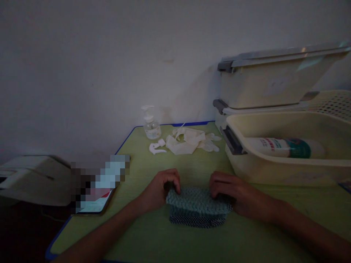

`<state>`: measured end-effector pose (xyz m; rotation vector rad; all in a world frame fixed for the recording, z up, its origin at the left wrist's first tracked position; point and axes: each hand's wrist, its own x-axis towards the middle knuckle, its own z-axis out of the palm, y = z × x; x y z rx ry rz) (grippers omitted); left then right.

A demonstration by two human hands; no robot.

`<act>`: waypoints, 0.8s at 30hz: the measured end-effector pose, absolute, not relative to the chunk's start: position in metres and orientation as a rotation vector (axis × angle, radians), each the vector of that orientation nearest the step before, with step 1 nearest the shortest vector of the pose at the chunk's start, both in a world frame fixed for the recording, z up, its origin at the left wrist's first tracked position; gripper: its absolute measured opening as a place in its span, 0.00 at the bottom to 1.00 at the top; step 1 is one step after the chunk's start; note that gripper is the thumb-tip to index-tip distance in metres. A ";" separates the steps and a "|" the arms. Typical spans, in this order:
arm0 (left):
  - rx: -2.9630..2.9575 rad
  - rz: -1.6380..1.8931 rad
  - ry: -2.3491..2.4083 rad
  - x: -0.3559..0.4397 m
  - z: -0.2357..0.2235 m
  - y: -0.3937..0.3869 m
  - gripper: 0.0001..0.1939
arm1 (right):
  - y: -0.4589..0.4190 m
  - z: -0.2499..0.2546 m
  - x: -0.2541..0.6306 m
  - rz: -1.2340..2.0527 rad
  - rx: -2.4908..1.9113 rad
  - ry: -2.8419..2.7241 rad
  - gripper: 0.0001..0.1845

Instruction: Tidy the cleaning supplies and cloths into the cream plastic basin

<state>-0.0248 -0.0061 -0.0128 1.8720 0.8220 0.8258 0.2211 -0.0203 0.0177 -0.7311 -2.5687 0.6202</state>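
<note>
A folded piece of knitting in blue-green yarn, with a dark speckled lower edge, is at the front middle of the green table. My left hand grips its upper left corner, fingers curled over the top. At the upper right part, my right hand has its fingers bent and closed on the fabric. Both thumbs are mostly hidden. The upper layer overhangs the darker layer below it.
Behind the hands lie white gloves, a white spray nozzle and a pump bottle. At right, a cream basket holds a bottle before a stacked bin. A phone, partly pixelated, lies at the left edge.
</note>
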 end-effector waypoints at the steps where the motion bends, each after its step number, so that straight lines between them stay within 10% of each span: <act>1: 1.896 0.825 0.817 -0.025 -0.013 -0.007 0.05 | -0.021 0.018 0.221 0.590 -0.705 -2.589 0.17; 24: 2.673 0.804 0.475 -0.026 -0.008 -0.012 0.14 | -0.032 0.016 0.216 -0.153 -0.482 -2.857 0.14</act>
